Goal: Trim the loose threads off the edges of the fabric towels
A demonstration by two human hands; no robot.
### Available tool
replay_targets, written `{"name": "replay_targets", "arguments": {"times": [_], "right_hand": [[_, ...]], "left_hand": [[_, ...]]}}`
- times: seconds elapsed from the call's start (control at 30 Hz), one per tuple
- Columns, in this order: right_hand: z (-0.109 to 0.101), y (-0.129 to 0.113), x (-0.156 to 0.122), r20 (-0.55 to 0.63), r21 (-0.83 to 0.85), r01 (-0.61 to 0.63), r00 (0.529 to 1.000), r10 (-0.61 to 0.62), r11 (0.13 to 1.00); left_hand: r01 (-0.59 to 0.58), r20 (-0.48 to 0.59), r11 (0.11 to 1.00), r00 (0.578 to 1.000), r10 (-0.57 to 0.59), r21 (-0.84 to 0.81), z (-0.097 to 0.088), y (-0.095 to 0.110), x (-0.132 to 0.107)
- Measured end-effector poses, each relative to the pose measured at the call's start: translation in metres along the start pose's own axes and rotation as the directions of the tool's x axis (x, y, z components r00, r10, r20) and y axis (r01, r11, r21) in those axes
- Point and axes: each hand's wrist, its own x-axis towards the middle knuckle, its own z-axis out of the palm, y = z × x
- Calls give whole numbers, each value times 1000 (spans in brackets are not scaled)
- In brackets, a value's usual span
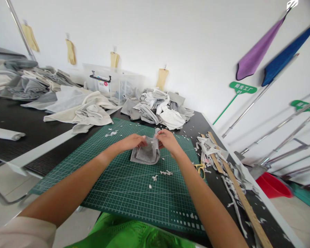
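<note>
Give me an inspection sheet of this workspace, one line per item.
surface: green cutting mat on a black table.
job's things: folded grey cloth on the mat.
clutter: white fabric scraps on the mat; heaped grey and white cloths behind it; fabric strips beside a wooden ruler.
grippers: left hand and right hand both pinch the cloth.
cables: nothing seen.
surroundings: clear plastic bin, yellow gloves on the wall, red basin on the floor.

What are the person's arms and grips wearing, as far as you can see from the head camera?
Both grips, the left hand and the right hand, are bare, with no gloves. The forearms are bare too, with no watch or band showing. A pale sleeve shows at the lower left, on the left arm.
</note>
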Motion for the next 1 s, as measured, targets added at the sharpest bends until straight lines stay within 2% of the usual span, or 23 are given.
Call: {"name": "replay_targets", "arguments": {"times": [0.1, 0.17, 0.2, 0.3, 0.37, 0.47, 0.53, 0.63, 0.73, 0.9, 1.0], "right_hand": [[13, -4, -8, 255, 37, 27, 966, -36, 999], [14, -2, -11, 370, -29, 30, 929, -17, 999], [13, 1, -11, 386, -79, 27, 923, 6, 996], [7, 16, -4, 281, -269, -37, 953, 115, 962], [3, 27, 4, 181, -376, -116, 964, 195, 919], [0, 39, 13, 126, -454, -223, 942, 310, 863], [1, 40, 14, 131, -474, -253, 927, 352, 843], [5, 35, 11, 167, -427, -222, 933, 318, 876], [10, 28, 5, 172, -305, -222, 944, 283, 926], [13, 20, -2, 208, 41, -259, 947, 245, 965], [11, 17, -1, 204, 113, -217, 960, 192, 969]], "left_hand": [[98, -71, 989, 992, -107, -115, 1, -1, 2], [154, -117, 986, 980, -161, -69, 0, -2, 3], [176, -129, 984, 976, -174, 2, -1, -3, 3], [190, -177, 932, 974, -141, 309, -4, -5, 0], [223, -233, 886, 963, -135, 408, -4, -5, -4], [346, -351, 874, 909, -224, 340, -1, -4, -8], [383, -372, 878, 890, -266, 288, 0, -1, -10], [394, -282, 885, 903, -323, 248, -2, 5, -11], [414, -194, 888, 905, -378, 199, -3, 12, -13], [387, -158, 922, 911, -380, 15, 4, 18, -13], [349, -189, 924, 908, -375, -157, 10, 17, -9]]}}
